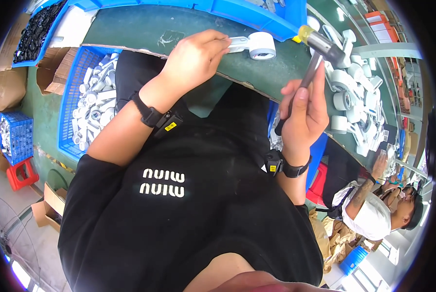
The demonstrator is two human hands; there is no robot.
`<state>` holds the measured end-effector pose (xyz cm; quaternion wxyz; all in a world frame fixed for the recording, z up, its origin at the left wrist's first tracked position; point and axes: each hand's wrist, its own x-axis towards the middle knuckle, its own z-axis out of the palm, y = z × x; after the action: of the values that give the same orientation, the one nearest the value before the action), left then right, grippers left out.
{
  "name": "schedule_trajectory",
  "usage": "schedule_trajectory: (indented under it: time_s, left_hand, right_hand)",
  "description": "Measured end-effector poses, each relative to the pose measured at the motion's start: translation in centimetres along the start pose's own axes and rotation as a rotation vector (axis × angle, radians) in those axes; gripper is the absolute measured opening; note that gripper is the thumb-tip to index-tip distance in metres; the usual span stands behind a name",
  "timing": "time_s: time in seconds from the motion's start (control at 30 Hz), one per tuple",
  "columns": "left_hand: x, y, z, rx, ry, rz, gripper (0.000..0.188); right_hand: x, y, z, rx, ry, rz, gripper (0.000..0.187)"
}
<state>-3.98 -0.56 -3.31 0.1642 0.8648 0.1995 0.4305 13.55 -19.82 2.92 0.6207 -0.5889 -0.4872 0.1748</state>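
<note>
White and wheel-ended, one narrow-armed part [262, 45] is pinched by its arm in the left grip [197, 56], at the near edge of the green bench [130, 24]. The right grip [303, 107] holds a hammer [325, 46] by its dark handle, the yellow-tipped head aloft to the right of that part. Beyond the part is a blue bin [227, 10]; further right, similar white pieces [355, 92] lie heaped on the bench. At left, a blue basket [68, 112] holds more, and a co-worker [369, 214] in white is at far right.
</note>
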Motion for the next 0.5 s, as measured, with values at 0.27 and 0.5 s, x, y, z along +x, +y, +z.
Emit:
schedule_trajectory:
  time_s: [0.27,0.5]
  left_hand:
    - [0.3,-0.6,0.2,-0.024,0.028,0.043,0.014]
    - [0.0,-0.5,0.5,-0.031,0.035,0.039,0.014]
  right_hand:
    - [1.5,1.8,0.9,-0.338,-0.23,0.169,0.055]
    - [2.1,2.5,2.0,-0.61,-0.32,0.109,0.058]
